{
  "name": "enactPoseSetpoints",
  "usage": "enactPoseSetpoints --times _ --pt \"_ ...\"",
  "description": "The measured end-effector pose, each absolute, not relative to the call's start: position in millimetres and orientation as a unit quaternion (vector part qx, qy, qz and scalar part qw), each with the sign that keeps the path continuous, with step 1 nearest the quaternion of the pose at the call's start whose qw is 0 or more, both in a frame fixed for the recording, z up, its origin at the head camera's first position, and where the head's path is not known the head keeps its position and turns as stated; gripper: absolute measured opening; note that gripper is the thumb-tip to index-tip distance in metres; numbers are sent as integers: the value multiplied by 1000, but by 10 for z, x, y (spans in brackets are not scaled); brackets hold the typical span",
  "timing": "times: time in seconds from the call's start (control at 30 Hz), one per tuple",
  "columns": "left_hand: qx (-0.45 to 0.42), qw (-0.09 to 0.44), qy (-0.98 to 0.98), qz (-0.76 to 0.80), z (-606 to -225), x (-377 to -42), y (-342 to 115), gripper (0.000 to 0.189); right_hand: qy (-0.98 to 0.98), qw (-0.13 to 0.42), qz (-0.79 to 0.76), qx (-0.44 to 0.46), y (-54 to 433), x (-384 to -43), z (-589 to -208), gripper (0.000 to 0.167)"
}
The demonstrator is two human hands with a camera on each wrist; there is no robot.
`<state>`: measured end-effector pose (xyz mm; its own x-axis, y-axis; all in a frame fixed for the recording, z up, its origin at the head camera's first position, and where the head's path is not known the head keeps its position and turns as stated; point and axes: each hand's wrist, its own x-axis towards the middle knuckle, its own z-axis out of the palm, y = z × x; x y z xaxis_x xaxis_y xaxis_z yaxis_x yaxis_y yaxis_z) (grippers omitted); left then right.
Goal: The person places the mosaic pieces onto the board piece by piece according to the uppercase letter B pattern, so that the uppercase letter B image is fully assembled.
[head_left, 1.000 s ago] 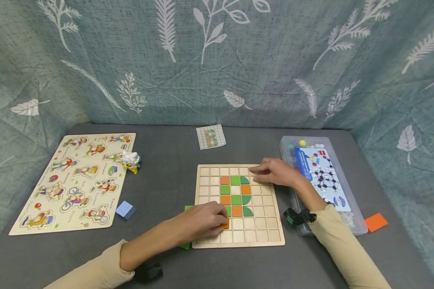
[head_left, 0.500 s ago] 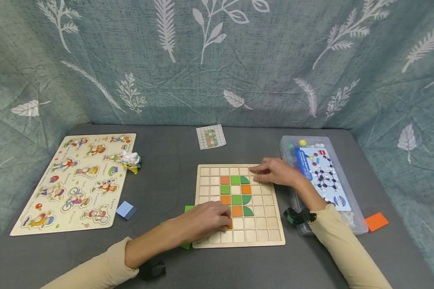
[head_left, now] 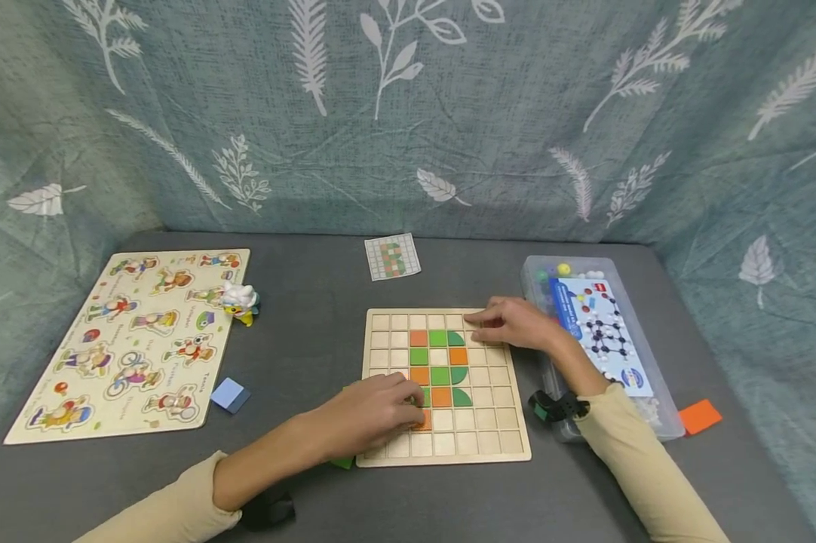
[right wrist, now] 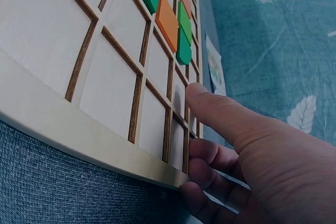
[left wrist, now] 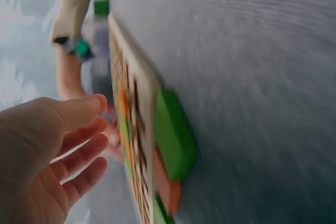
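Observation:
A wooden grid board lies at the middle of the table, with orange, green and rounded green tiles in its cells. My left hand is over its left side, fingertips beside an orange tile in the near rows and partly covering it. In the left wrist view the thumb and fingers are parted, with nothing between them. My right hand rests at the board's far right corner; in the right wrist view its thumb lies over the bare cells and its other fingertips touch the edge.
Loose green tiles and an orange one lie beside the board's left edge. A pattern card is behind it. A picture puzzle, toy figure and blue tile are left; a plastic box and orange tile right.
The left hand first moved slightly right with the orange tile, then drew back a little left, leaving the tile in a cell. The right hand stays at the board's corner.

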<state>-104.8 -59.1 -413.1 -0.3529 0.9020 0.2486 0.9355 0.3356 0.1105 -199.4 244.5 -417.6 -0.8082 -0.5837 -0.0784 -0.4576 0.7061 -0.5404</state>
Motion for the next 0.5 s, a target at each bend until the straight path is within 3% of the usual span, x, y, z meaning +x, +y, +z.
enactPoseSetpoints --times 0.27,0.37,0.5 --pt "-407 -57 -866 -284 -4080 -1037 -1234 23 914 122 -261 -285 2429 -2002 -4170 39" --pt "-360 -71 -885 -286 -4096 -968 -1457 28 913 126 -261 -286 2428 -1998 -4175 39" --pt "-326 -52 -905 -269 -4127 -869 -1678 33 914 127 -262 -284 2425 -1985 -4174 39"
